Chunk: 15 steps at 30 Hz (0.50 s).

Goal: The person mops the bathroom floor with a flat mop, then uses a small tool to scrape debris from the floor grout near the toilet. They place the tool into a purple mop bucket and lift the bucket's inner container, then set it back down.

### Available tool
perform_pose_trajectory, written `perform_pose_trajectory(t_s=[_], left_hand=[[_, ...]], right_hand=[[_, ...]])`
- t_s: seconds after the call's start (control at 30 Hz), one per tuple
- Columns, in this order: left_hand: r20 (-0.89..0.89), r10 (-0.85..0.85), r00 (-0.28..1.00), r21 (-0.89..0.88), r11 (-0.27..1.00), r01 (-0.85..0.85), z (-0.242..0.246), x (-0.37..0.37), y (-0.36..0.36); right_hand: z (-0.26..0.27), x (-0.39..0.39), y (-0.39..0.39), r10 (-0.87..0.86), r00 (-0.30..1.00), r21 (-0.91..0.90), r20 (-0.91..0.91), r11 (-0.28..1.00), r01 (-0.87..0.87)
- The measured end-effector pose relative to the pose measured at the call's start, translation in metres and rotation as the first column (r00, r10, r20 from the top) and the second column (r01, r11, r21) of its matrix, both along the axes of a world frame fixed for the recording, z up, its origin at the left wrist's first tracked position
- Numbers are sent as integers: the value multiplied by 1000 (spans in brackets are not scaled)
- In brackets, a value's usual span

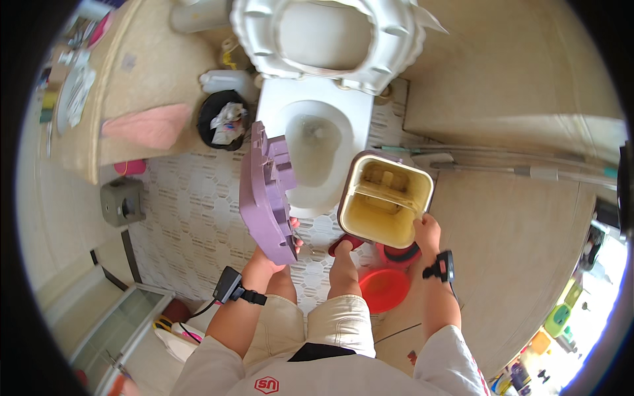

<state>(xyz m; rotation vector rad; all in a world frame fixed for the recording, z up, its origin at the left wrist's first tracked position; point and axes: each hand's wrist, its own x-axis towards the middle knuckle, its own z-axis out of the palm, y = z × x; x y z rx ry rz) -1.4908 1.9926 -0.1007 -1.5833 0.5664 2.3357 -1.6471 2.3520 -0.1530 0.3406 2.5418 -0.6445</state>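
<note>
My left hand [277, 255] grips the lower end of a purple plastic bucket lid or insert [265, 198], which is tilted on its side. My right hand [427, 231] holds the rim of a square bucket [384, 227] at its near right corner. The bucket is cream inside with a divider across it, and yellowish stain or liquid shows at its bottom; I cannot tell which. Between the two pieces lies the open bowl of a white toilet [317, 143], with cloudy water in it. The toilet seat [396, 54] is raised.
Left of the toilet stand a black waste bin [203, 123] with crumpled paper and a white plastic jug [225, 80]. A pink towel [148, 126] hangs from the counter. A grey stool [114, 203] is farther left. Long mop poles [520, 171] line the right wall; a red basin [384, 292] sits behind the bucket.
</note>
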Motion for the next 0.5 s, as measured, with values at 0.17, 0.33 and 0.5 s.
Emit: perform_pose_trajectory(t_s=[0.17,0.33,0.5], left_hand=[[-8,-56,998,-70,996,55,-14,-27,59],[-51,-123,991,-147,982,114,-40,-46,113],[-95,-287,953,-441,870,219,-67,-70,168]], right_hand=[[-76,0,51,3,1000,-77,-12,997,-4],[-123,20,105,-79,993,-152,82,984,91],[-160,24,154,-205,964,-307,170,918,250]])
